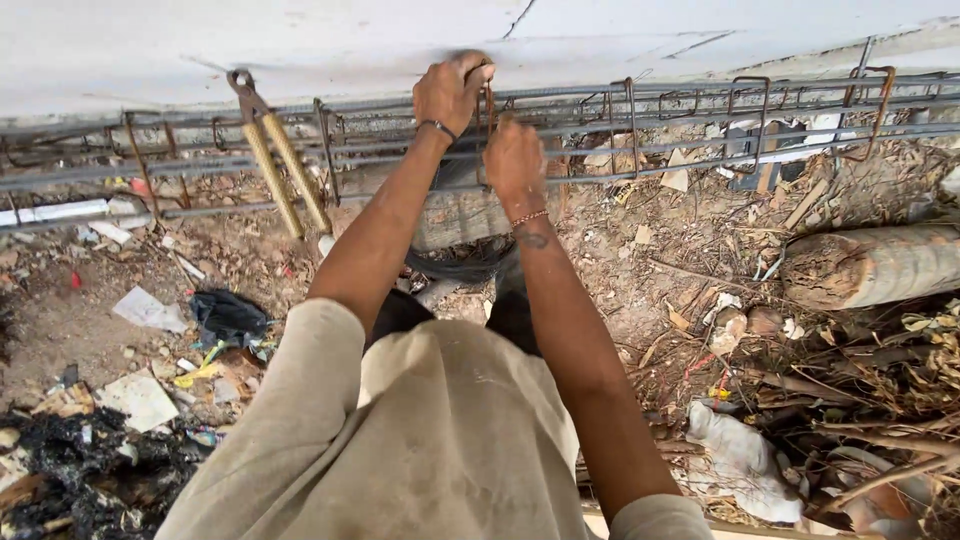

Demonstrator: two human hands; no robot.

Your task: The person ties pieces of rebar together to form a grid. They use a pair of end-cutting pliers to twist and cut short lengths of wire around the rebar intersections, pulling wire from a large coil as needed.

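At the far rebar cage, your left hand and right hand seemingly pinch a stirrup; pincers hang left.

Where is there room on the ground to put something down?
Barest: dirt between the pincers hung on the rebar cage and the black bag. Another patch lies between the right hand and the log. Crowded: sticks lower right, charred rubbish lower left.

A rusty rebar cage of long bars and stirrups lies horizontally along the white wall.
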